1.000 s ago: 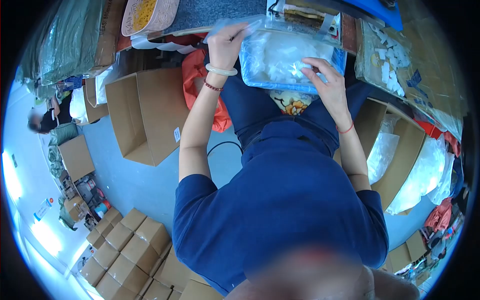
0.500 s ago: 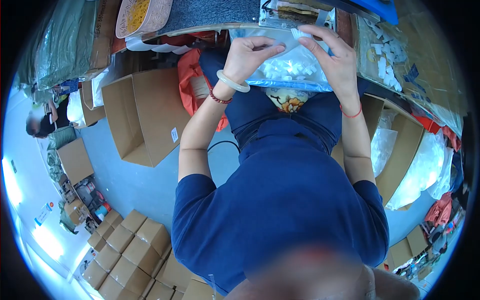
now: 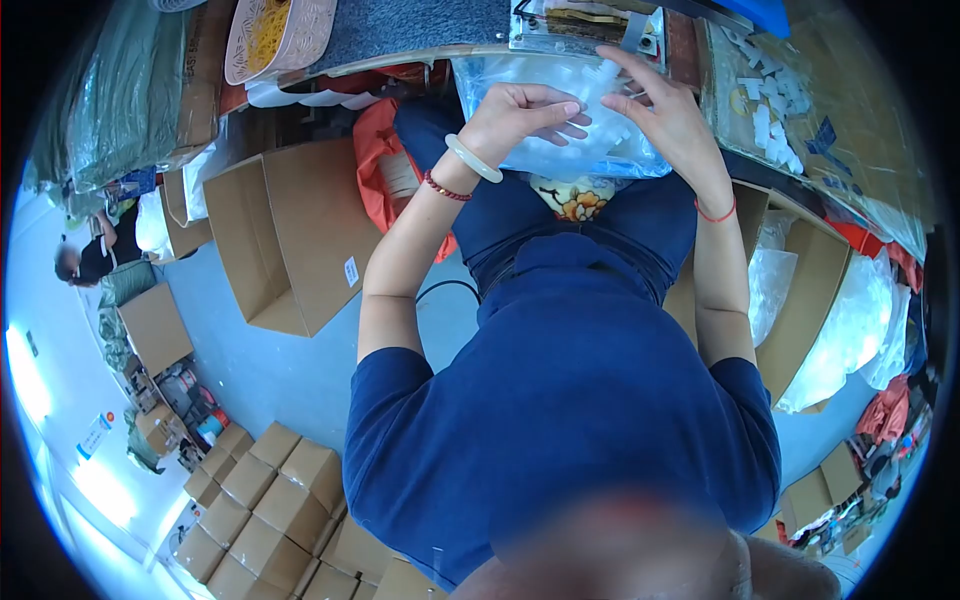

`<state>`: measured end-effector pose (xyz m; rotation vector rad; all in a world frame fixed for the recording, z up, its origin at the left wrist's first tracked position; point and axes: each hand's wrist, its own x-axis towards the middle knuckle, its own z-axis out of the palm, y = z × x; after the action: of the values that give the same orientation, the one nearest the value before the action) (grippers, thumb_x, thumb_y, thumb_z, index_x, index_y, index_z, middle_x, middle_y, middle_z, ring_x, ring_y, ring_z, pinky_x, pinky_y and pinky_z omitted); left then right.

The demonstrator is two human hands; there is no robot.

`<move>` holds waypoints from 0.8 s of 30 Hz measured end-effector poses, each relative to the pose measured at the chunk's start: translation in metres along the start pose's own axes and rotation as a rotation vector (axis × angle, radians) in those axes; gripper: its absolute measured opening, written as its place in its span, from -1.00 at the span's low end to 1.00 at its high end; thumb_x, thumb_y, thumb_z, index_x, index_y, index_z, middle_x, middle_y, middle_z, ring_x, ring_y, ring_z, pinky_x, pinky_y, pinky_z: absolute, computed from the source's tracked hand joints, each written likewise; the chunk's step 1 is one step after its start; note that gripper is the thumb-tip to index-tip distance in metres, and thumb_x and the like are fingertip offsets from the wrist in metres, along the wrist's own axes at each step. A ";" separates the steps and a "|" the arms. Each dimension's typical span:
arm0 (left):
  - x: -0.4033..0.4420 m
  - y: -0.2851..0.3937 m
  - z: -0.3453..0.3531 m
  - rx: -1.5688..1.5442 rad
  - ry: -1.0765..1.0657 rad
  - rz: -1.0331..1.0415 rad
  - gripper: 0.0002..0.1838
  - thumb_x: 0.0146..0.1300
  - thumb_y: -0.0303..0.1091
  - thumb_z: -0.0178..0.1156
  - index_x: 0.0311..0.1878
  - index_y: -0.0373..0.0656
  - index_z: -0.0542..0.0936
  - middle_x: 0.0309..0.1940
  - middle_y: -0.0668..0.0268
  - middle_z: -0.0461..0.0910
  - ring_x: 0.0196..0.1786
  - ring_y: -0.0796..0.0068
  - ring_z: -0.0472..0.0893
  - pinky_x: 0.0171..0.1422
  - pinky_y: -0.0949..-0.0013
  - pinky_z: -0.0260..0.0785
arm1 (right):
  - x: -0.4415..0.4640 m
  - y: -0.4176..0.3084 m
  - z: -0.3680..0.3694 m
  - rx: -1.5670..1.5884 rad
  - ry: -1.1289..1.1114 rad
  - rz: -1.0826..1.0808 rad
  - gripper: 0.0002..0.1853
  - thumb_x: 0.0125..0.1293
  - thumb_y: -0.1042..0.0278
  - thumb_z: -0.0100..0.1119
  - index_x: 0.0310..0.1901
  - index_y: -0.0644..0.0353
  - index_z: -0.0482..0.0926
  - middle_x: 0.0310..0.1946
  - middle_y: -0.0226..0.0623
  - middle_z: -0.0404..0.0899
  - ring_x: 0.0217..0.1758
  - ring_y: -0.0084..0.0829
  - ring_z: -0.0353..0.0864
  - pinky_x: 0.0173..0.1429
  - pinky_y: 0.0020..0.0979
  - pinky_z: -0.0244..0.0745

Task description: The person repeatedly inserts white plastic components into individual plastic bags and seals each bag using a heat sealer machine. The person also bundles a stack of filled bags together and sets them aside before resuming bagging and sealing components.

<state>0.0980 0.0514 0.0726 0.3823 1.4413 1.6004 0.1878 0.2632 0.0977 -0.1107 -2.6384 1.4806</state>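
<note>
My left hand point(image 3: 528, 117) is over a clear plastic bag point(image 3: 635, 150) of small white plastic pieces point(image 3: 560, 75) in my lap. Its fingers are loosely curled but apart, and nothing shows between them. On the bag's other side, my right hand point(image 3: 668, 118) has its thumb and forefinger spread wide. A white ribbed piece point(image 3: 607, 72) shows near those fingertips; it appears loose above the bag, though blur makes contact hard to judge. Beyond the bag, a small metal fixture point(image 3: 580, 38) sits at the bench edge.
More white pieces point(image 3: 770, 95) lie on the right bench. A basket point(image 3: 322, 28) with yellow items stands on the blue mat point(image 3: 415, 25). Open cardboard boxes point(image 3: 312, 235) flank my legs, and stacked cartons point(image 3: 265, 490) are behind. Another person point(image 3: 100, 245) is far left.
My right thumb and forefinger have parted from the white piece they pinched. My left hand has moved slightly down and right, its fingers opening. The bag's contents look more blurred.
</note>
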 end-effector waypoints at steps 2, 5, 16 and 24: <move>0.001 0.001 0.001 0.013 -0.006 0.000 -0.65 0.35 -0.27 0.29 0.01 -0.38 0.65 -0.15 0.07 0.72 -0.12 0.28 0.75 -0.04 0.37 0.62 | 0.000 0.003 -0.006 -0.012 -0.118 0.073 -0.49 0.33 0.32 0.24 0.33 -0.13 0.47 -0.02 -0.20 0.65 -0.13 -0.38 0.67 0.00 -0.36 0.53; 0.001 0.001 0.002 -0.017 -0.036 -0.043 -0.66 0.38 -0.28 0.25 0.05 -0.37 0.64 -0.11 0.05 0.71 -0.06 0.21 0.74 0.00 0.32 0.61 | 0.005 0.001 -0.018 0.017 -0.189 0.028 -0.45 0.33 0.36 0.22 0.36 -0.19 0.44 -0.07 -0.17 0.63 -0.16 -0.36 0.67 -0.01 -0.34 0.53; 0.005 -0.013 0.001 -0.159 -0.073 -0.112 -0.70 0.38 -0.36 0.23 0.06 -0.38 0.63 -0.05 0.06 0.69 -0.03 0.19 0.73 0.04 0.28 0.61 | 0.000 0.011 -0.011 -0.101 -0.119 -0.061 -0.47 0.40 0.30 0.15 0.39 -0.03 0.38 0.06 -0.20 0.63 -0.03 -0.36 0.65 0.09 -0.34 0.51; 0.062 -0.001 -0.013 -0.404 -0.038 -0.044 -0.69 0.36 -0.41 0.23 0.05 -0.47 0.58 -0.02 -0.07 0.66 0.00 0.08 0.71 0.10 0.22 0.62 | -0.018 0.020 -0.037 -0.044 0.274 0.064 -0.58 0.40 0.36 0.21 0.27 0.12 0.49 0.03 -0.31 0.67 0.01 -0.50 0.63 0.14 -0.45 0.50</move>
<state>0.0562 0.0917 0.0474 0.1428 1.0558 1.7867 0.2113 0.3029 0.0989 -0.3766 -2.4673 1.3180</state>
